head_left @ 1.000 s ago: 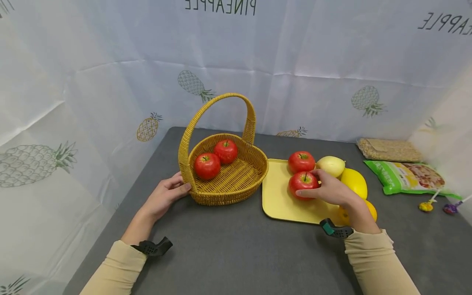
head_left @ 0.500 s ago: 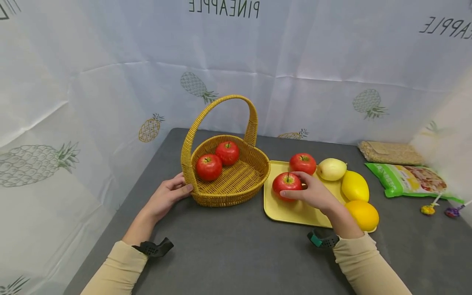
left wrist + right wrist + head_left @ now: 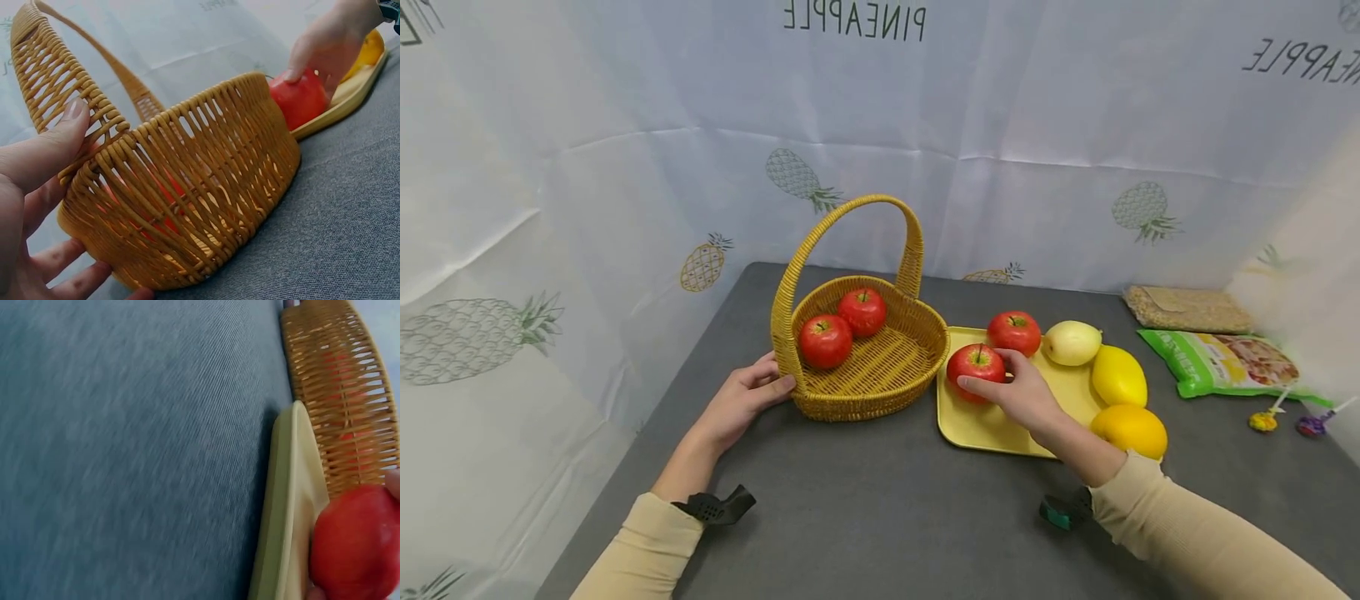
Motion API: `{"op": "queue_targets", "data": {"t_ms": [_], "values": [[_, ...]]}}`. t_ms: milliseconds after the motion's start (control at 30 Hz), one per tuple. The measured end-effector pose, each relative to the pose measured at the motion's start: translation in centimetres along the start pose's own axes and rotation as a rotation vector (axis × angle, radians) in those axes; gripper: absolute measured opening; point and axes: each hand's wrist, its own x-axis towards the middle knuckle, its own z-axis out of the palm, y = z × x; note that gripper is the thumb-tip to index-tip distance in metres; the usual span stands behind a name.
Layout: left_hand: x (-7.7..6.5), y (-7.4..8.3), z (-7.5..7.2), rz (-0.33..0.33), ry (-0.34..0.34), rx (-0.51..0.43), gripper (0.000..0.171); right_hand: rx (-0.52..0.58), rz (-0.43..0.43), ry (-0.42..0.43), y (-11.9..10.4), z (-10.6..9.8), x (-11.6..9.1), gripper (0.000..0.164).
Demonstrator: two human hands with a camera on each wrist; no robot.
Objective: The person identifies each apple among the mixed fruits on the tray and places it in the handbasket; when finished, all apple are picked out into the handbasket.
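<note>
At the left end of the wicker basket, my left hand holds it. In the left wrist view, the thumb lies on the handle's base and the other fingers spread along the outer wall. Two red apples sit inside the basket. My right hand grips another red apple from its right side, over the left part of the yellow tray. In the right wrist view this apple appears close to the basket wall; whether it touches the tray, I cannot tell.
Behind the held apple, one more red apple lies on the tray. A pale yellow fruit, a yellow mango-like fruit and an orange-yellow fruit line its right side. Farther right are two packets and two lollipops.
My right hand has carried the apple leftward across the tray toward the basket, mostly in the first half second. My left hand has stayed on the basket.
</note>
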Motion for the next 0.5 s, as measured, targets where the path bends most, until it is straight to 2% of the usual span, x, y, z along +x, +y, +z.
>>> {"op": "queue_targets", "data": {"t_ms": [100, 267, 400, 500], "values": [[0.1, 0.0, 0.1, -0.007, 0.005, 0.005, 0.036, 0.038, 0.005, 0.036, -0.4, 0.1, 0.0, 0.094], [0.1, 0.0, 0.3, -0.019, 0.013, 0.013, 0.035, 0.115, 0.020, 0.078, -1.6, -0.4, 0.1, 0.100], [0.1, 0.0, 0.2, -0.022, 0.014, 0.020, 0.035, 0.120, 0.033, 0.095, -2.5, -0.8, 0.2, 0.107], [0.0, 0.0, 0.1, -0.021, 0.013, 0.013, 0.035, 0.099, 0.006, 0.110, -3.1, -0.8, 0.5, 0.102]]}}
